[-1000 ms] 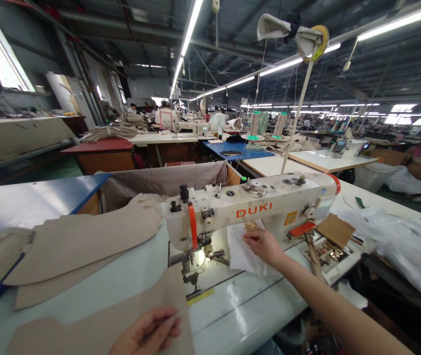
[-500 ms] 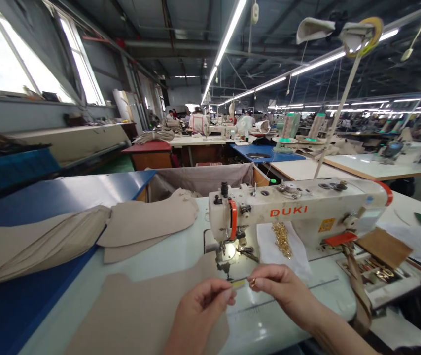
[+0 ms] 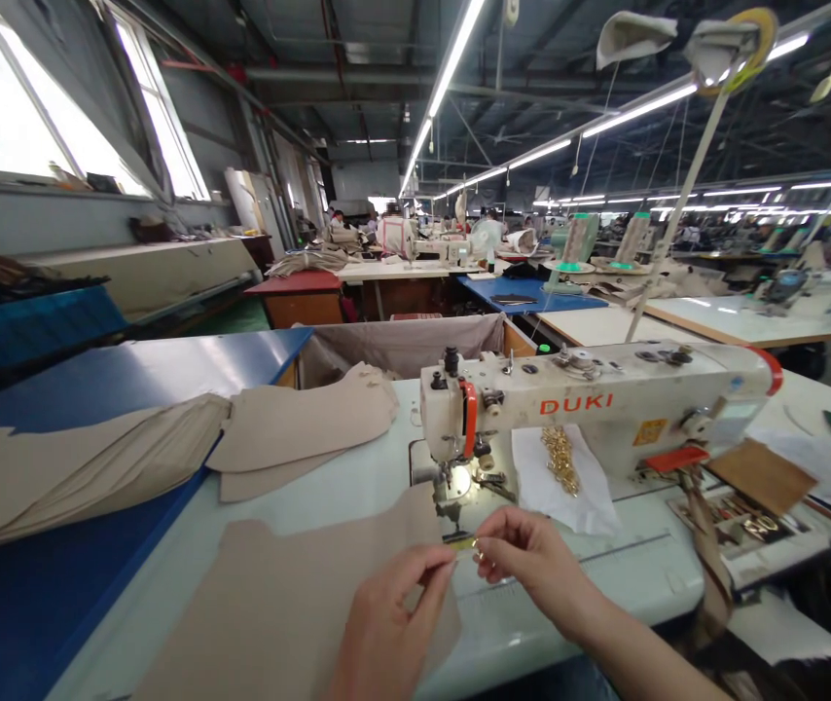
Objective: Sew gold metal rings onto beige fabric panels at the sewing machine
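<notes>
Near the front of the sewing machine (image 3: 583, 404), my right hand (image 3: 528, 560) pinches a small gold metal fitting (image 3: 478, 551) between thumb and fingertips. Close to its left, my left hand (image 3: 405, 608) has thumb and forefinger pressed together; whatever lies in that pinch is too small to make out. Partly under my left hand spreads a flat beige fabric panel (image 3: 276, 584), its upper corner reaching toward the needle area. Behind my right hand, a pile of gold metal fittings (image 3: 560, 460) rests on a white cloth (image 3: 595, 492) against the machine.
Stacked beige panels (image 3: 306, 424) lie at the table's left, with more panels (image 3: 94, 462) on a blue surface (image 3: 167, 380). A cloth-lined bin (image 3: 393, 350) stands behind. To the right sits a tray of small parts (image 3: 751, 535) beside a hanging brown strap (image 3: 711, 584).
My right hand has shifted slightly left and up with the gold fitting, closer to my left fingertips. My left hand stays pinched, and the view has turned a little.
</notes>
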A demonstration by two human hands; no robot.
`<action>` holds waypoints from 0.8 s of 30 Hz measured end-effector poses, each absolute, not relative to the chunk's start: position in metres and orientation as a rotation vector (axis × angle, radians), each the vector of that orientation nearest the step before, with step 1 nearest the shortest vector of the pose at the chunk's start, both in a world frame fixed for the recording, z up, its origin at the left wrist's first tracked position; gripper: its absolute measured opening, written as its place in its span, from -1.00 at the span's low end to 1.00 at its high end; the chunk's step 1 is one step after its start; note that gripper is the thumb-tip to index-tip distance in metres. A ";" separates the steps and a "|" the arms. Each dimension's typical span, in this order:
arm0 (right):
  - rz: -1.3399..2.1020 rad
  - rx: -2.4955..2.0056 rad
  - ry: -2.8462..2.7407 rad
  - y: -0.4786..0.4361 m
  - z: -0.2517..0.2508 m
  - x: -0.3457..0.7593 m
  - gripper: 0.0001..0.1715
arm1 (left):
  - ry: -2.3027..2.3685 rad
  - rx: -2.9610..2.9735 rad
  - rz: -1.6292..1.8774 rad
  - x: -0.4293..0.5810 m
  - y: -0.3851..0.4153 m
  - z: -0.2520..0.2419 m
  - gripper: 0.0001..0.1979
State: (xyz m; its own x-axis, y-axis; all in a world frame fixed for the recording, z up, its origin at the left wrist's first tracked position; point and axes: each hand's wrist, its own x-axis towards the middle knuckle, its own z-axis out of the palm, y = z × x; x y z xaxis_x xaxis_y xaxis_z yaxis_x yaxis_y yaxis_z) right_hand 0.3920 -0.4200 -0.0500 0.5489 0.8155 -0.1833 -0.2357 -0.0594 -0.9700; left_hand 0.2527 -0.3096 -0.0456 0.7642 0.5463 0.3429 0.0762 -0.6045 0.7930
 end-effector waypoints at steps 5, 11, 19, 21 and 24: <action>0.968 -1.367 -0.540 -0.415 -0.054 0.389 -0.53 | 0.202 2.501 1.024 0.250 -0.306 -0.056 -0.79; 1.005 -1.366 -0.532 -0.412 -0.056 0.387 -0.52 | 0.004 2.753 1.139 0.249 -0.303 -0.049 -0.71; 1.066 -1.290 -0.418 -0.409 -0.051 0.384 -0.50 | -0.049 2.994 0.974 0.250 -0.303 -0.048 -0.68; 1.052 -1.285 -0.426 -0.409 -0.052 0.384 -0.50 | -0.026 3.021 0.941 0.250 -0.302 -0.050 -0.70; 1.019 -1.276 -0.489 -0.409 -0.059 0.384 -0.55 | -0.007 2.985 0.923 0.250 -0.301 -0.054 -0.71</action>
State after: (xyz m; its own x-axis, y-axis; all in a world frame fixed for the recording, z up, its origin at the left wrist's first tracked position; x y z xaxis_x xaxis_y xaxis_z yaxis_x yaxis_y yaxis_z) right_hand 0.3838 -0.4091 -0.0591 0.5018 0.8357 -0.2231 -0.3491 -0.0403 -0.9362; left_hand 0.2502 -0.3013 -0.0535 0.8253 0.0009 0.5646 -0.0089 -0.9999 0.0147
